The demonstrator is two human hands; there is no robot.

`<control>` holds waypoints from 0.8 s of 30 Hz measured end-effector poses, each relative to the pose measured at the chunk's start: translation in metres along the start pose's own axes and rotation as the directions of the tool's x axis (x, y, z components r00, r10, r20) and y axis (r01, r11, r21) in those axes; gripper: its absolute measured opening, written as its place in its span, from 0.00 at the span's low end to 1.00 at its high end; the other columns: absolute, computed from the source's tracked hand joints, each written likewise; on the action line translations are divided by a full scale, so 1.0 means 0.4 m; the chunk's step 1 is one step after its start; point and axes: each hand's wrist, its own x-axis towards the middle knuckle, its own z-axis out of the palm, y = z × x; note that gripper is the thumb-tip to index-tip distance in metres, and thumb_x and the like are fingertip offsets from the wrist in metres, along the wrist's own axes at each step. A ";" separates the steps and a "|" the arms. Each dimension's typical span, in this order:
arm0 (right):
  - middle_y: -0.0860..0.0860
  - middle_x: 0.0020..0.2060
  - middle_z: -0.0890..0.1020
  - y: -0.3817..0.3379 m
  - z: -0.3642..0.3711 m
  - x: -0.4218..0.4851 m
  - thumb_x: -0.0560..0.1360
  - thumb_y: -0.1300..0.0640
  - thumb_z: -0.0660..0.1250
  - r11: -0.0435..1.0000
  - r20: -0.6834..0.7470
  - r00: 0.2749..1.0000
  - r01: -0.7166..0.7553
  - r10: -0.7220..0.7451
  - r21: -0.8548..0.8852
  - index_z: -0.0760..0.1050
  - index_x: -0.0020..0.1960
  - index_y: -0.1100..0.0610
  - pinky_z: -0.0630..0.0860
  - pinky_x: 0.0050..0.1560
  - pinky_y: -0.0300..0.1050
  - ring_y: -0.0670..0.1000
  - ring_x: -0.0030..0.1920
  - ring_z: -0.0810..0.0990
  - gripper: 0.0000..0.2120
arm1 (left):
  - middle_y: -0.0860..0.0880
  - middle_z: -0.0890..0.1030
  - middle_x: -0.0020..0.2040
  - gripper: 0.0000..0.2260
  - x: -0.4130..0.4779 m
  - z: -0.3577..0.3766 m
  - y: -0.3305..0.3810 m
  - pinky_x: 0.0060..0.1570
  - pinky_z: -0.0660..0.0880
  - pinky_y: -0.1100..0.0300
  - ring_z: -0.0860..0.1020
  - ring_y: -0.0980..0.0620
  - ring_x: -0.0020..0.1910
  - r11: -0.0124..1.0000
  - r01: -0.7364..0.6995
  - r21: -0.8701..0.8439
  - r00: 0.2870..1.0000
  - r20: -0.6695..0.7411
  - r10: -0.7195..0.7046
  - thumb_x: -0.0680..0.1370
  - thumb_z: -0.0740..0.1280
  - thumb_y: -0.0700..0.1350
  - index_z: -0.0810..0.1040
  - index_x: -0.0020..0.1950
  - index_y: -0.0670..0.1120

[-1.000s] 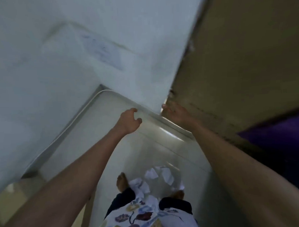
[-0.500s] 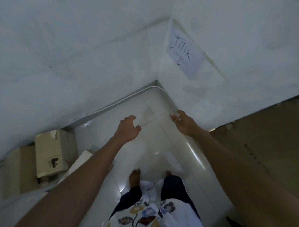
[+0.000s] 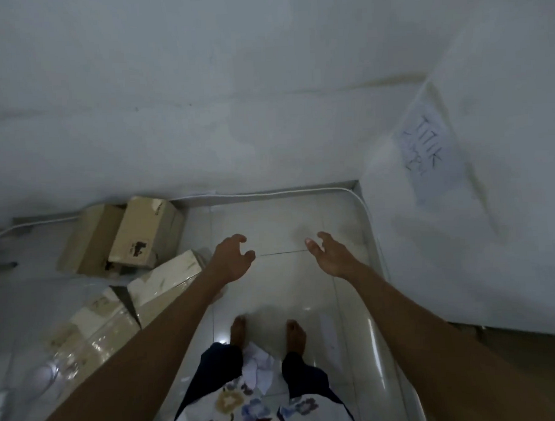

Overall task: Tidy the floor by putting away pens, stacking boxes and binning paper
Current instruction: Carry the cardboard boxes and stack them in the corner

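The boxes [image 3: 137, 235] lay in a loose jumble on the floor [image 3: 289, 292] to my left. Two brown ones leaned against the wall [image 3: 233, 101]. A pale box [image 3: 168, 278] sat nearer, just beside my left forearm, and another was half hidden under clear plastic [image 3: 69, 350]. A wad of crumpled paper [image 3: 259, 370] sat on the floor between my feet [image 3: 237, 331]. I could see no pens.

My left hand [image 3: 230, 260] hung out in front with its fingers loosely curled around nothing. My right hand [image 3: 330, 255] was held out, its fingers relaxed and spread, and it was empty too. Both were above bare tile, with the boxes near the left hand but not touching it.

I judged the step to be going for the boxes. To do it well, I would turn a little further left and crouch. I would take the pale box first, since it lay closest and free, with a hand on each side to keep it level. Squaring it against the wall would give the stack a steady base. The paper at my feet could wait, but I would have to step around it.

Compared with half a second before, my view had swung left. The boxes had sat at the far left edge and now filled the left of the frame. The handwritten sheet [image 3: 426, 153] on the wall had slid from the upper middle to the right, and the brown surface on the right had almost gone. My hands stayed empty and in much the same pose.
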 end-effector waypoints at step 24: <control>0.60 0.72 0.67 -0.397 0.347 0.099 0.78 0.35 0.52 0.970 0.178 0.976 0.158 -0.124 -0.187 0.56 0.76 0.56 0.61 0.71 0.49 0.58 0.71 0.67 0.34 | 0.41 0.70 0.70 0.22 -0.084 -0.210 -0.467 0.66 0.65 0.54 0.68 0.43 0.68 0.933 0.262 -0.248 0.950 -0.102 -0.294 0.80 0.63 0.46 0.66 0.71 0.41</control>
